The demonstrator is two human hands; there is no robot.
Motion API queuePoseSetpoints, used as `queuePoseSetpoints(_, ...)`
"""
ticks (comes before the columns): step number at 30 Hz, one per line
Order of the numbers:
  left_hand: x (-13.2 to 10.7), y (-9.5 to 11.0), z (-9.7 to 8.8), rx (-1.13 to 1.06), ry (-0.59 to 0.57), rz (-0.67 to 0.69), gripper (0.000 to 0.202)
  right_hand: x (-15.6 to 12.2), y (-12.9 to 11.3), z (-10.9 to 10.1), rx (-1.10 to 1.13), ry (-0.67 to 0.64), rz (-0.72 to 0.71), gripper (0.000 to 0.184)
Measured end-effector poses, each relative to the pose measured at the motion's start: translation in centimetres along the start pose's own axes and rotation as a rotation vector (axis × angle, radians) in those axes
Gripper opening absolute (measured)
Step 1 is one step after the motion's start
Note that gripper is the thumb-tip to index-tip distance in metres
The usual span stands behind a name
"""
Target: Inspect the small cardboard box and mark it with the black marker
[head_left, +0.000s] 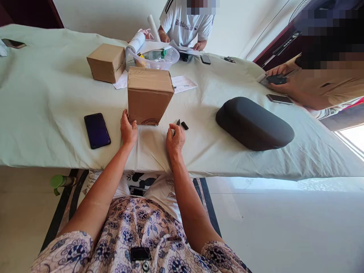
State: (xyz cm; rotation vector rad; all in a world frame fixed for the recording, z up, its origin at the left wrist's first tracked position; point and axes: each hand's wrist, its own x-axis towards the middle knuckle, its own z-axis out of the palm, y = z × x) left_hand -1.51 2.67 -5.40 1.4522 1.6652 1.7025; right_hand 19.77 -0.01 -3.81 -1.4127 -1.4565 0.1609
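Observation:
A brown cardboard box [149, 98] stands on the cloth in front of me, with dark curved lines drawn low on its near face. My left hand [129, 131] grips its lower left corner, fingers along the side and thumb at the front. To the right of the box, my right hand [175, 140] is closed around a black marker [178, 122], its uncapped tip sticking out beyond the fingers. The fingers cover most of the marker's body. Close by on the cloth lies the black marker cap [184, 125].
A phone [97, 131] lies left of my left hand; a dark oblong case [254, 123] rests at right. Behind are a smaller cardboard box [106, 62] and a filled plastic basin [170, 60]. People sit at the far side [184, 24] and right [318, 83] of the table.

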Motion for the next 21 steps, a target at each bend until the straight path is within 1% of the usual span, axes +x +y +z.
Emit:
queuePoseSetpoints(2, 0.0, 0.1, 0.0, 0.006, 0.007, -0.026, 0.069, 0.0, -0.2, -0.1, 0.006, 0.010, -0.010, 0.021)
queuePoseSetpoints(5, 0.0, 0.9, -0.3, 0.018, 0.076, -0.016, 0.065, 0.0, -0.5, -0.2, 0.027, 0.047, -0.040, 0.020)
queuePoseSetpoints(7, 0.1, 1.8, -1.0, 0.033, 0.135, 0.033, 0.061, 0.0, -0.8, -0.2, 0.066, 0.055, -0.065, 0.021)
queuePoseSetpoints(9, 0.2, 3.0, -2.4, 0.053, 0.190, 0.089, 0.054, 0.0, -1.1, -0.3, 0.118, 0.014, -0.084, 0.022)
queuePoseSetpoints(10, 0.1, 3.6, -3.5, 0.064, 0.220, 0.107, 0.051, -0.1, -1.2, -0.3, 0.138, -0.016, -0.090, 0.023)
queuePoseSetpoints(12, -0.2, 4.6, -6.1, 0.086, 0.282, 0.117, 0.047, -0.1, -1.5, -0.4, 0.162, -0.064, -0.097, 0.023)
queuePoseSetpoints(14, -0.8, 5.2, -9.3, 0.127, 0.346, 0.090, 0.046, 0.0, -1.7, -0.5, 0.175, -0.079, -0.094, 0.024)
queuePoseSetpoints(15, -1.1, 5.4, -11.0, 0.199, 0.372, 0.061, 0.047, 0.0, -1.8, -0.6, 0.183, -0.082, -0.087, 0.024)
queuePoseSetpoints(17, -1.7, 5.6, -14.1, 0.481, 0.389, -0.030, 0.047, 0.1, -2.0, -0.6, 0.200, -0.093, -0.069, 0.024)
queuePoseSetpoints(18, -2.0, 5.6, -15.4, 0.653, 0.372, -0.102, 0.043, 0.1, -2.1, -0.7, 0.207, -0.102, -0.060, 0.024)
queuePoseSetpoints(19, -2.3, 5.7, -16.3, 0.794, 0.333, -0.170, 0.039, 0.1, -2.1, -0.7, 0.215, -0.110, -0.051, 0.024)
queuePoseSetpoints(21, -2.7, 5.8, -17.3, 0.971, 0.261, -0.265, 0.036, 0.2, -2.3, -0.7, 0.227, -0.127, -0.040, 0.023)
